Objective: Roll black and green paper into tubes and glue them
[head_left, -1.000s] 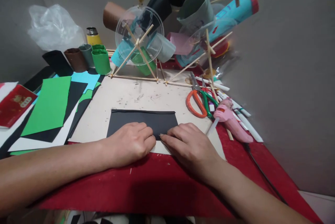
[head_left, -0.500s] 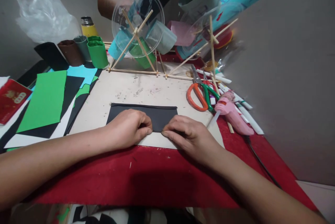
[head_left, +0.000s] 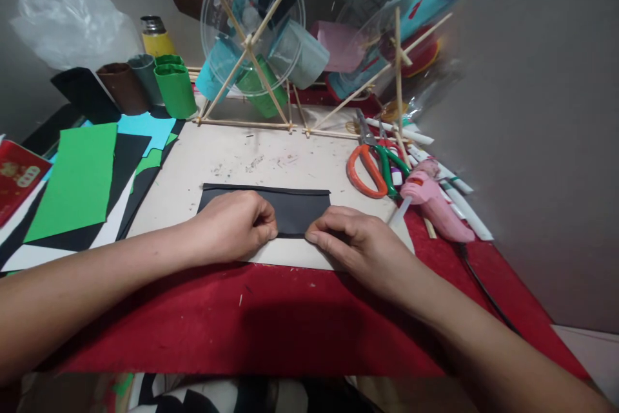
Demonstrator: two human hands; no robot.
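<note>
A black paper strip [head_left: 294, 212] lies on the pale board [head_left: 232, 155] in front of me, with a narrow fold along its far edge. My left hand [head_left: 239, 223] pinches its near edge left of the middle, thumb against curled fingers. On the same edge, a little to the right, my right hand [head_left: 351, 232] pinches the paper between thumb and fingers. The near edge between the two hands shows a thin dark crease. Part of the strip's left side is hidden under my left hand.
Scissors [head_left: 366, 171] and a pink glue gun [head_left: 438, 210] lie right of the board. Behind stands a stick frame [head_left: 246, 123] with a clear plastic disc and paper cups. Green paper [head_left: 72, 181] tops a stack at left, near several paper tubes [head_left: 175, 91].
My right hand has slid slightly right along the near edge, widening the gap between my hands. The whole view has shifted a little.
</note>
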